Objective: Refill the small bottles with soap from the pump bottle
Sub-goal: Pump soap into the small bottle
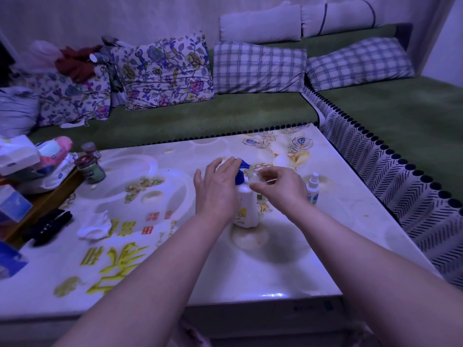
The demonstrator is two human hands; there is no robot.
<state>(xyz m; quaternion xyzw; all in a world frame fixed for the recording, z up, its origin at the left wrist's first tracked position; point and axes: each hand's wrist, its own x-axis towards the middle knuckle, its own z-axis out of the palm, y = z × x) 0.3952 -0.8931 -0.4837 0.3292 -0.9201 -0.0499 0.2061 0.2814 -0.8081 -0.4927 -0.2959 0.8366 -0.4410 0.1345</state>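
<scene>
The pump bottle [246, 205] stood upright near the middle of the glossy printed table [275, 261], its white body partly hidden behind the left wrist. The left hand [216, 189] lay over the top of it with fingers [225, 166] straight and together, their undersides on the blue pump head [241, 171], which showed just past the fingertips on the right side. None of those fingers curled round the bottle; the hand was flat and released.

The right hand [280, 189] hovered just beside the pump's spout, its fingers bent inward. Thumb and forefinger pinched a small clear bottle [255, 179] (pale and blurred, so its outline was hard to make out), held off the table right next to the blue spout and above the white shoulder of the pump bottle. Whether spout and small bottle actually touched could not be told.

A small spray bottle [313, 189] stood upright on the table just right of the right hand, apart from it. Well to the left lay a crumpled white tissue [95, 226], and farther back near the left edge stood a lidded jar [93, 171]. A green sofa [200, 118] ran behind the table.
</scene>
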